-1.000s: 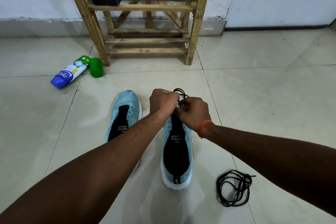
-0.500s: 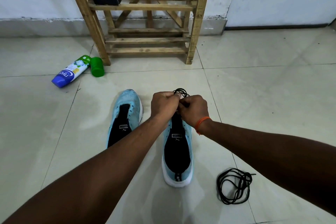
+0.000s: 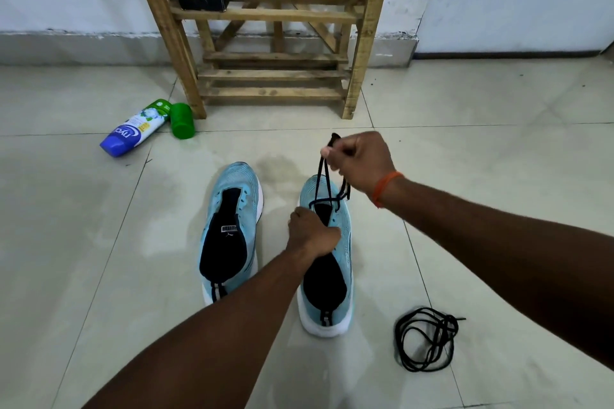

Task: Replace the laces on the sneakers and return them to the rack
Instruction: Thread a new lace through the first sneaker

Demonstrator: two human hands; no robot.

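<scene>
Head view, centre of frame: no longer bunched together at the front eyelets (image 3: 336, 209), gripping the sneaker (image 3: 345, 236) on the floor (image 3: 99, 242) with the left hand (image 3: 310, 234) and pinching the black lace (image 3: 327, 183) upward with the right hand (image 3: 362, 159), likely drawing slack through, lacing barely begun.

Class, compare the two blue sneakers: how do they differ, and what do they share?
The right sneaker has a black lace through its front eyelets; the left sneaker has none. The left hand grips the right sneaker while the right hand holds that lace up; the left sneaker lies untouched. Both are light blue with white soles, toes toward the rack.
</scene>
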